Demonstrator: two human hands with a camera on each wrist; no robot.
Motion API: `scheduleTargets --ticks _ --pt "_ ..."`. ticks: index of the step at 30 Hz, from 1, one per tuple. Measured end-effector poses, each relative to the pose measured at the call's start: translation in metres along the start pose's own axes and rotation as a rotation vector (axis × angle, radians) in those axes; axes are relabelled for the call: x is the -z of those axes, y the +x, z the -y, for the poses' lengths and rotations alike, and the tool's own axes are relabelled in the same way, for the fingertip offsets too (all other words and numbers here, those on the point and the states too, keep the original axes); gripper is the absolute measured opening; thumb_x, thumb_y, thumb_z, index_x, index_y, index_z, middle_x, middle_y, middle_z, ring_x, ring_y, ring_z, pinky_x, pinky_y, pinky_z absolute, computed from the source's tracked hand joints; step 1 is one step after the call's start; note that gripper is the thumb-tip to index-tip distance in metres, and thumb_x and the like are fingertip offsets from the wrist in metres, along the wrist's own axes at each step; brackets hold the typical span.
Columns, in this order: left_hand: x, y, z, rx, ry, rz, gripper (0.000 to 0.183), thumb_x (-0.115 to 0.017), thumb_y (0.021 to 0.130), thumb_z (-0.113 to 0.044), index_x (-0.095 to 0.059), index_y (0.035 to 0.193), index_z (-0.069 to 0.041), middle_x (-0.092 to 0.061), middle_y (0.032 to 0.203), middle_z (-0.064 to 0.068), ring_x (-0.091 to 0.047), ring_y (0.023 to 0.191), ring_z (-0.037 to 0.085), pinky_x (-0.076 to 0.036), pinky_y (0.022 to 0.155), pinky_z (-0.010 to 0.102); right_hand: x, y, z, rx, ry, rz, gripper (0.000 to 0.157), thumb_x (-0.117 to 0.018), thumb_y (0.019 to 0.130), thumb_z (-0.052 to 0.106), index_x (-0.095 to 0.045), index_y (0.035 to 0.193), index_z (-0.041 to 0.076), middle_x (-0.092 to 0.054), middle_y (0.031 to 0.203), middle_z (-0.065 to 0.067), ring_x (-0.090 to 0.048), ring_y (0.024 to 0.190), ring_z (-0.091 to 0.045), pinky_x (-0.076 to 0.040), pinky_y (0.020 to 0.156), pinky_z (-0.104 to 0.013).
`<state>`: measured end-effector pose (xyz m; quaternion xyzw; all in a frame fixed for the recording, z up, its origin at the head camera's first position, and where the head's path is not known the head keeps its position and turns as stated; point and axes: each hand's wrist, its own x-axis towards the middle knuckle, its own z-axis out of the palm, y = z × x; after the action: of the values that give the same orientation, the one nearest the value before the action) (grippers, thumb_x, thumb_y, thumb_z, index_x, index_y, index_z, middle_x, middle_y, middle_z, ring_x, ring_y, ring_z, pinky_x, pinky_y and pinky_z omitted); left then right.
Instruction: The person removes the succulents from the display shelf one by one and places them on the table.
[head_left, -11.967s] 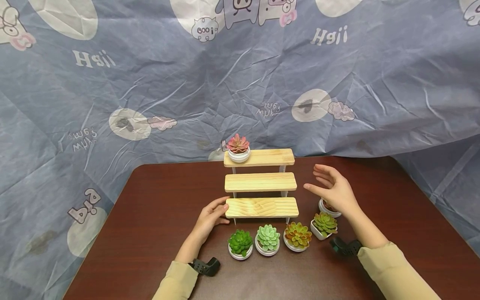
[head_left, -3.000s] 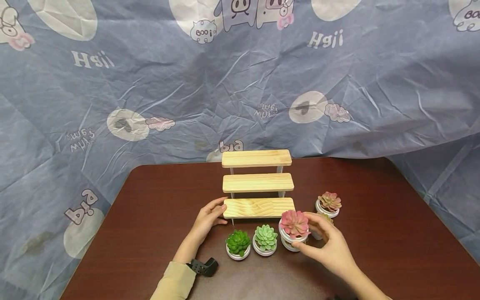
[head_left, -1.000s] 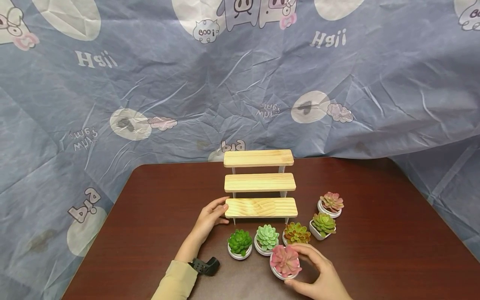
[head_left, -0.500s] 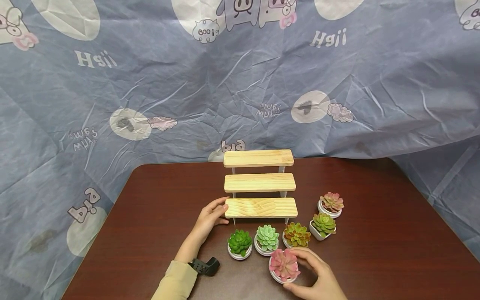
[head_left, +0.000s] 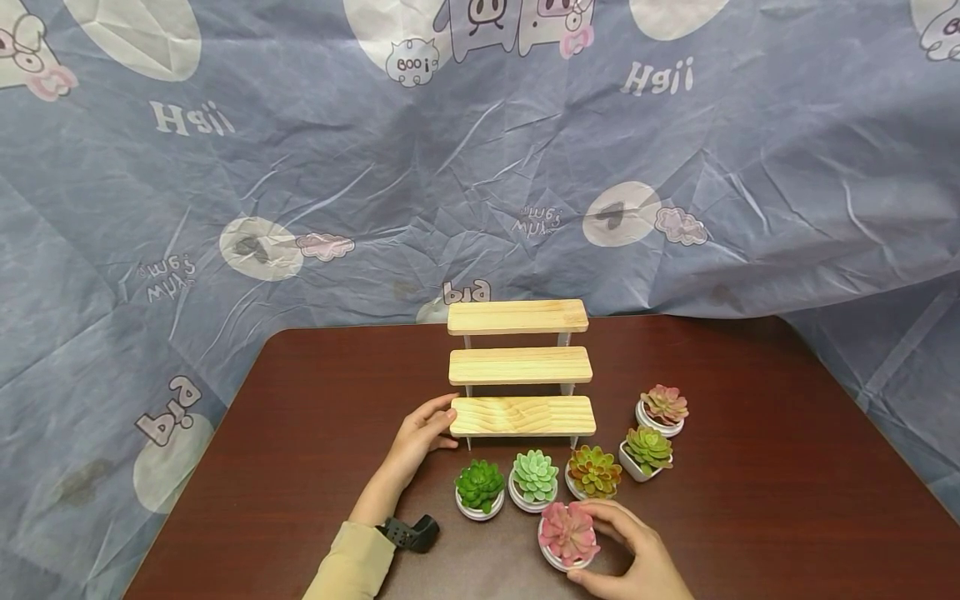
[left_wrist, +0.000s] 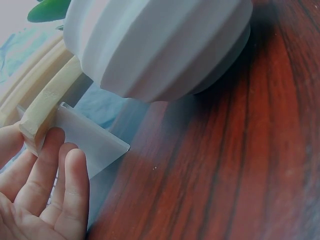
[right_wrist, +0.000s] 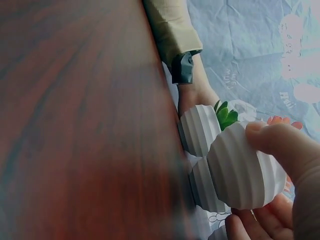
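A three-tier wooden display stand (head_left: pixel 522 416) stands at the middle of the table. My left hand (head_left: pixel 414 437) pinches the left end of its lowest board, thumb on top and fingers below, as the left wrist view shows. At the front, my right hand (head_left: pixel 636 552) holds a pink potted succulent (head_left: pixel 567 533), thumb and fingers around its white ribbed pot (right_wrist: pixel 242 172). Whether that pot touches the table I cannot tell. Just behind it stand a dark green succulent (head_left: pixel 480 487), a pale green succulent (head_left: pixel 535 477) and an orange-green succulent (head_left: pixel 594 472).
To the right of the stand are a yellow-green succulent (head_left: pixel 647 450) in a squarish pot and a reddish succulent (head_left: pixel 663 407) behind it. The dark wooden table (head_left: pixel 330 375) ends at a blue printed cloth (head_left: pixel 405 167) at the back.
The pink succulent has gone from the top board's left end, in my right hand, to the table's front before the row. In the last half second little moved. The left hand stayed put.
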<state>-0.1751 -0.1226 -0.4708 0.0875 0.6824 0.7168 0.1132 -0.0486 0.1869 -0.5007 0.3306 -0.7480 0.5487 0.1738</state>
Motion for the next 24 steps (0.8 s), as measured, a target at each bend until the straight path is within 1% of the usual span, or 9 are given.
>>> scheduleTargets --ticks 5,10,14,20,24 --pt "0.0008 0.0010 0.0012 -0.005 -0.003 0.007 0.044 -0.052 0.098 -0.017 -0.044 0.138 0.001 -0.060 0.096 0.004 -0.060 0.092 0.014 -0.055 0.079 0.045 0.0000 -0.0011 -0.0030 0.002 0.017 0.005 0.077 -0.090 0.049 -0.008 -0.055 0.117 -0.007 -0.056 0.113 -0.016 -0.057 0.106 -0.011 -0.047 0.089 -0.016" --pt "0.0007 0.0011 0.0016 -0.002 -0.008 0.005 0.044 -0.052 0.098 -0.016 -0.044 0.138 0.001 -0.060 0.097 0.004 -0.061 0.091 0.014 -0.056 0.078 0.044 0.0000 -0.0017 -0.0036 -0.019 0.025 0.016 0.072 -0.090 0.055 -0.001 -0.056 0.119 -0.004 -0.056 0.115 -0.014 -0.057 0.107 -0.011 -0.046 0.090 -0.016" --pt "0.0006 0.0011 0.0016 0.000 -0.009 0.003 0.045 -0.052 0.098 -0.016 -0.043 0.138 0.002 -0.061 0.100 0.005 -0.061 0.089 0.014 -0.056 0.077 0.044 0.0004 -0.0024 -0.0040 -0.045 0.022 0.040 0.069 -0.089 0.059 0.002 -0.056 0.119 -0.002 -0.056 0.116 -0.012 -0.057 0.107 -0.010 -0.045 0.091 -0.015" --pt "0.0006 0.0009 0.0013 0.002 -0.009 0.000 0.045 -0.052 0.098 -0.016 -0.043 0.138 0.001 -0.061 0.105 0.007 -0.061 0.089 0.014 -0.056 0.077 0.043 0.0021 -0.0031 -0.0030 -0.113 0.034 0.092 0.065 -0.087 0.065 0.008 -0.055 0.121 0.000 -0.054 0.118 -0.010 -0.057 0.108 -0.008 -0.045 0.092 -0.016" --pt "0.0006 0.0012 0.0016 -0.001 -0.010 -0.001 0.044 -0.053 0.098 -0.016 -0.045 0.138 0.000 -0.061 0.104 0.007 -0.061 0.088 0.014 -0.056 0.077 0.044 0.0020 -0.0038 -0.0028 -0.149 0.042 0.096 0.065 -0.087 0.065 0.008 -0.055 0.120 0.002 -0.055 0.117 -0.009 -0.057 0.108 -0.008 -0.046 0.090 -0.017"
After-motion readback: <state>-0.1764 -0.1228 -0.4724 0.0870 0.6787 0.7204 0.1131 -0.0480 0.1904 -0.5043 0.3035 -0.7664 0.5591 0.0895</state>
